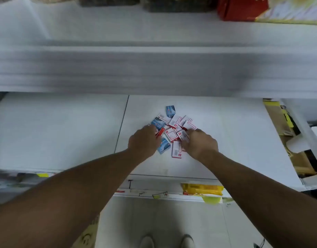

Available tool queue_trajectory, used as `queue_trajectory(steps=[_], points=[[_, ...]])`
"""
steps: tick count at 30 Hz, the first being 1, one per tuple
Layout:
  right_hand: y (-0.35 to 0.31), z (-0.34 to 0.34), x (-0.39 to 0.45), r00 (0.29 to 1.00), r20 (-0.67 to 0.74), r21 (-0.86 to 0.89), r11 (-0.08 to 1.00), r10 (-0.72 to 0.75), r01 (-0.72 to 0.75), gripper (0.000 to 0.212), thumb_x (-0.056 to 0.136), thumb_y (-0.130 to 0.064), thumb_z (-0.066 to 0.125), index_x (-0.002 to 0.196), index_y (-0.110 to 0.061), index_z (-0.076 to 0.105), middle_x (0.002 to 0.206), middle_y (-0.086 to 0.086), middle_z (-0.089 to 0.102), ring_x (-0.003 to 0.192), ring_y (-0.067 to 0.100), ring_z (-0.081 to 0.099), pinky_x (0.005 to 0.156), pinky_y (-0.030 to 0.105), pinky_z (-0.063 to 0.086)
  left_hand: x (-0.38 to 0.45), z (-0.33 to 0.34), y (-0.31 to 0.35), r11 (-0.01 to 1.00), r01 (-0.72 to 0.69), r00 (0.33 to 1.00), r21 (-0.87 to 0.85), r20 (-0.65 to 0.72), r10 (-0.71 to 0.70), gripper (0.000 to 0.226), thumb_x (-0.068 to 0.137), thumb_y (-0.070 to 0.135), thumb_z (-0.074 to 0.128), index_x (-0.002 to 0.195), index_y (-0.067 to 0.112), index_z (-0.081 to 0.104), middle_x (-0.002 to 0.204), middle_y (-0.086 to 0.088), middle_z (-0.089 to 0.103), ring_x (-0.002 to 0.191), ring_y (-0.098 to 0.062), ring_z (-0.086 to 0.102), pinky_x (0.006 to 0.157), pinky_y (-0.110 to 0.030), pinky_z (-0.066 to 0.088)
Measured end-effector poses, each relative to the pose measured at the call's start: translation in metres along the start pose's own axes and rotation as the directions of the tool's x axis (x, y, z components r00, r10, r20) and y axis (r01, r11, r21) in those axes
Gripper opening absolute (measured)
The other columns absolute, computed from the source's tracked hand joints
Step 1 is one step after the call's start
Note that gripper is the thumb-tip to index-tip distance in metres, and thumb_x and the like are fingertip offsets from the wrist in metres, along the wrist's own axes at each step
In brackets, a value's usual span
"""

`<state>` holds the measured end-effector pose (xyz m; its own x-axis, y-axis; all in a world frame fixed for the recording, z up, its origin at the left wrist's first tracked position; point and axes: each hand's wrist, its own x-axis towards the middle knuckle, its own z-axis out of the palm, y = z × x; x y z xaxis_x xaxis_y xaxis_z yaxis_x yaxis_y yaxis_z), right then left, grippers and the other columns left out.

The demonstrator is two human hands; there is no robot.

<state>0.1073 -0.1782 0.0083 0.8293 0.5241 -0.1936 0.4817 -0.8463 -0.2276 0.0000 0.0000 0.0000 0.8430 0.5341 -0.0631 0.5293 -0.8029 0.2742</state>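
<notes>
A loose pile of several small boxes lies on a white shelf (225, 140): white ones with red trim (175, 121) and blue ones (170, 111). My left hand (144, 142) reaches into the pile's left side, its fingers curled over a red-edged box (160, 132) beside a blue box (164, 148). My right hand (201, 143) is on the pile's right side, fingers curled among the white boxes (183, 136). Another white box (176, 152) lies flat between my wrists. The fingertips of both hands are hidden.
A white upper shelf (154, 68) overhangs the pile and carries a red box (241, 8) and dark packs. Cardboard and clutter (286, 126) sit to the right. A yellow packet (202, 189) lies on the shelf below. My shoes (168, 241) stand on the floor.
</notes>
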Motion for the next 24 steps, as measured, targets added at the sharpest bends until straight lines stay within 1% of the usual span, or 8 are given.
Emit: queue_trajectory(steps=[2, 4, 7, 11, 14, 20, 22, 24], points=[[-0.003, 0.004, 0.007, 1.000, -0.026, -0.014, 1.000, 0.016, -0.016, 0.036, 0.097, -0.058, 0.050, 0.117, -0.031, 0.062, 0.102, -0.005, 0.066, 0.085, 0.019, 0.066, 0.071, 0.037, 0.058, 0.006, 0.006, 0.000, 0.999, 0.035, 0.999, -0.038, -0.017, -0.035, 0.039, 0.101, 0.056, 0.064, 0.122, 0.023, 0.060, 0.109, 0.001, 0.072, 0.091, -0.018, 0.072, 0.067, -0.033, 0.059], [-0.006, 0.010, 0.010, 0.999, -0.032, -0.007, 1.000, 0.022, -0.022, 0.037, 0.095, -0.059, 0.056, 0.118, -0.030, 0.060, 0.102, -0.005, 0.065, 0.082, 0.016, 0.066, 0.069, 0.037, 0.060, 0.008, 0.012, 0.001, 0.998, 0.055, 0.998, -0.042, -0.022, -0.056, 0.037, 0.100, 0.057, 0.066, 0.115, 0.024, 0.060, 0.107, 0.002, 0.072, 0.092, -0.018, 0.073, 0.071, -0.037, 0.064], [-0.009, 0.018, 0.014, 0.998, -0.046, 0.018, 0.999, 0.037, -0.037, 0.042, 0.095, -0.057, 0.061, 0.126, -0.029, 0.059, 0.110, -0.004, 0.063, 0.084, 0.016, 0.067, 0.068, 0.035, 0.061, 0.011, 0.020, 0.000, 0.996, 0.078, 0.997, -0.039, 0.014, -0.078, 0.032, 0.099, 0.058, 0.067, 0.100, 0.027, 0.057, 0.103, 0.002, 0.076, 0.088, -0.018, 0.075, 0.067, -0.032, 0.062], [-0.008, 0.019, 0.018, 0.997, -0.054, 0.065, 0.997, 0.047, -0.044, 0.040, 0.094, -0.048, 0.066, 0.126, -0.024, 0.065, 0.112, 0.000, 0.062, 0.089, 0.018, 0.066, 0.071, 0.034, 0.060, 0.010, 0.018, -0.003, 0.997, 0.068, 0.998, -0.038, -0.014, -0.069, 0.029, 0.102, 0.053, 0.065, 0.105, 0.024, 0.062, 0.103, 0.001, 0.077, 0.087, -0.019, 0.076, 0.062, -0.028, 0.059], [-0.005, 0.009, 0.013, 0.998, -0.047, 0.019, 0.999, 0.037, -0.036, 0.042, 0.093, -0.049, 0.066, 0.127, -0.024, 0.065, 0.113, 0.000, 0.061, 0.097, 0.021, 0.064, 0.076, 0.039, 0.060, 0.005, 0.005, -0.008, 0.998, 0.045, 0.998, -0.046, -0.045, -0.047, 0.028, 0.104, 0.050, 0.064, 0.109, 0.023, 0.063, 0.104, 0.002, 0.077, 0.087, -0.018, 0.074, 0.058, -0.026, 0.054], [-0.005, -0.022, -0.011, 0.998, -0.022, -0.072, 0.996, -0.062, 0.060, 0.049, 0.094, -0.047, 0.067, 0.139, -0.028, 0.059, 0.123, 0.001, 0.060, 0.100, 0.021, 0.066, 0.077, 0.038, 0.061, -0.023, -0.043, -0.026, 0.999, 0.000, 0.998, -0.044, -0.063, -0.003, 0.027, 0.105, 0.046, 0.061, 0.118, 0.025, 0.071, 0.107, 0.006, 0.078, 0.084, -0.013, 0.068, 0.062, -0.027, 0.057], [-0.009, -0.033, -0.023, 0.993, -0.006, -0.080, 0.990, -0.116, 0.115, 0.052, 0.095, -0.047, 0.066, 0.143, -0.032, 0.055, 0.127, 0.000, 0.061, 0.102, 0.021, 0.066, 0.075, 0.035, 0.059, -0.041, -0.060, -0.031, 0.999, 0.022, 0.998, -0.031, -0.053, -0.023, 0.025, 0.105, 0.046, 0.060, 0.118, 0.030, 0.073, 0.105, 0.007, 0.077, 0.084, -0.012, 0.067, 0.068, -0.033, 0.060], [-0.016, -0.043, -0.031, 0.987, 0.015, -0.089, 0.983, -0.161, 0.161, 0.047, 0.093, -0.044, 0.067, 0.137, -0.029, 0.058, 0.127, 0.000, 0.061, 0.103, 0.023, 0.065, 0.074, 0.035, 0.055, -0.060, -0.075, -0.036, 0.999, 0.041, 0.999, -0.019, -0.035, -0.042, 0.024, 0.106, 0.045, 0.059, 0.117, 0.030, 0.074, 0.104, 0.007, 0.075, 0.089, -0.016, 0.067, 0.074, -0.038, 0.062]])
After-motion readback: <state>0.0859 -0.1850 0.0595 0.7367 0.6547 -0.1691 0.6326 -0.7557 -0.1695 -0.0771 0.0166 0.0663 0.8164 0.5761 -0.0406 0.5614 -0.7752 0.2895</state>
